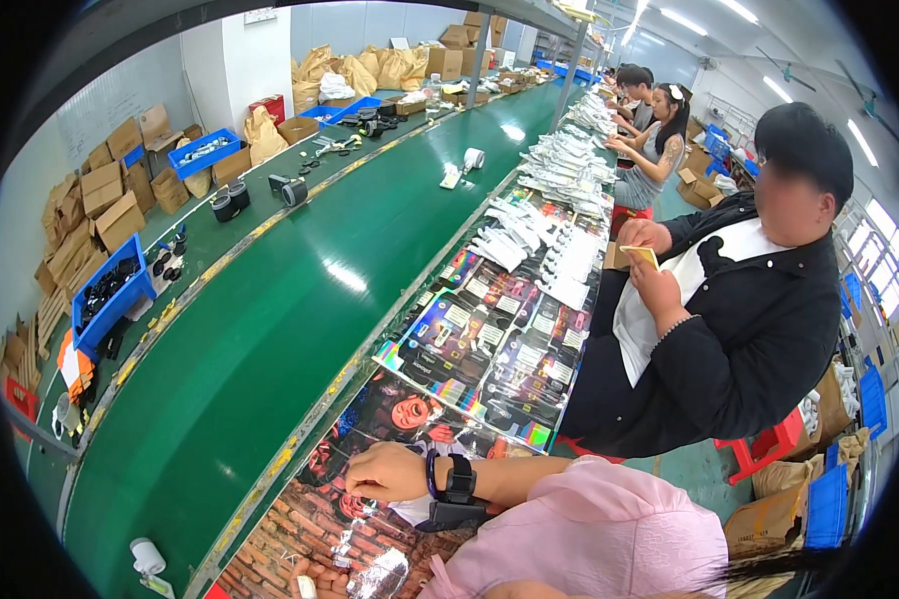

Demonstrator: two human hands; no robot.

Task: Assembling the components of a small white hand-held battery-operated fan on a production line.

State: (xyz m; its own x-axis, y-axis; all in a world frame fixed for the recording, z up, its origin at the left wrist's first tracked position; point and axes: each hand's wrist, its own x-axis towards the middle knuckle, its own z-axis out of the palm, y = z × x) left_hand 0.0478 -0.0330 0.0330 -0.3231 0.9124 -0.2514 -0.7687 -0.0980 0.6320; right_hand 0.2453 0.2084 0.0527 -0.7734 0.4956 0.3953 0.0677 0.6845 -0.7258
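My right hand (388, 472), with a black watch and a dark bracelet at the wrist, rests over the glossy printed table cover (275, 514). Its fingers are curled downward, and whatever they may grip is hidden beneath them. A pale, whitish piece (417, 512) lies under that wrist. Lower in the picture, partly cut off by the bottom edge, my left hand (320, 577) has its fingers bent round a small white piece (307, 587). Small shiny bits (344, 549) lie on the cover between the two hands.
A green conveyor belt (300, 299) runs alongside, carrying a white cylindrical device (147, 557) near me. Printed sheets (499, 349) and heaped white packets (564, 165) cover the bench farther along. A co-worker (739, 280) holds a yellowish piece. Blue bin (110, 295) of black parts stands across the belt.
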